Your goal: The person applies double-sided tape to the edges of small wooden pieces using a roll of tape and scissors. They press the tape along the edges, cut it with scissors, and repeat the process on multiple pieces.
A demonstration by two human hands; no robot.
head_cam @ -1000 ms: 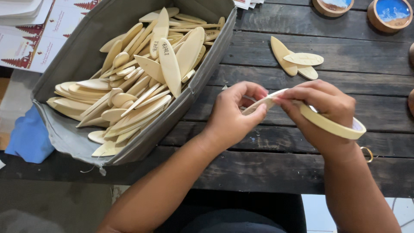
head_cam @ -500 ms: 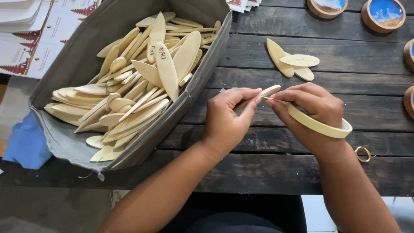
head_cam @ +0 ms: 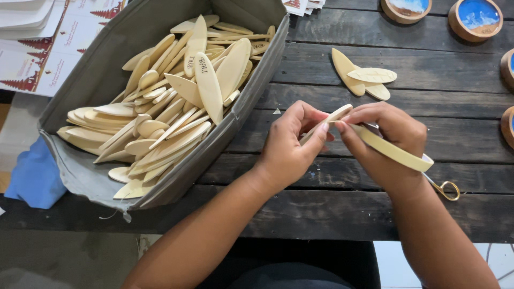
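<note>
head view: left hand [head_cam: 286, 147] and right hand [head_cam: 388, 142] both pinching one slim pale wooden surfboard shape [head_cam: 393, 151] above dark plank table [head_cam: 428, 69]. grey fabric box [head_cam: 107, 69] at left heaped with smooth matching blanks [head_cam: 176, 101]. three loose blanks [head_cam: 364, 77] beyond. brass-coloured ring [head_cam: 448, 189] by right wrist. round blue-topped wooden coasters [head_cam: 475, 18] along far right edge, count unclear.

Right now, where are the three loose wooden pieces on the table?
In the head view, the three loose wooden pieces lie on the dark plank table, right of the grey box, beyond the right hand.
</note>
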